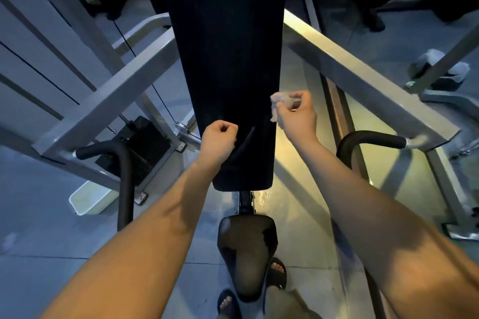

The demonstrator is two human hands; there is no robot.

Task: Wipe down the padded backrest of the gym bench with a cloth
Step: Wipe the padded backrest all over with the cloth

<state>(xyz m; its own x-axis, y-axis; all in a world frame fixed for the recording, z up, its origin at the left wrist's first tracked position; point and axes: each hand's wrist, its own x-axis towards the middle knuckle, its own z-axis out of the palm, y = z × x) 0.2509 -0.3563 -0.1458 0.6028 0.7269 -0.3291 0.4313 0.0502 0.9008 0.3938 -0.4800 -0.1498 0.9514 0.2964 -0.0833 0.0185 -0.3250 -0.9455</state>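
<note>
The long black padded backrest [225,65] runs up the middle of the view, its lower end rounded above the small worn seat pad [246,251]. My right hand [298,116] is at the backrest's right edge, fingers shut on a crumpled pale cloth [278,103] that touches the pad's edge. My left hand [219,141] is a closed fist resting on the lower part of the backrest, beside a curved crease or tear in the padding. It holds nothing that I can see.
Grey steel frame bars [363,80] flank the backrest on both sides, with black foam-covered handles at left [124,163] and right [373,140]. A pale plastic bin [88,198] sits on the floor at left. My sandalled feet [277,274] stand by the seat.
</note>
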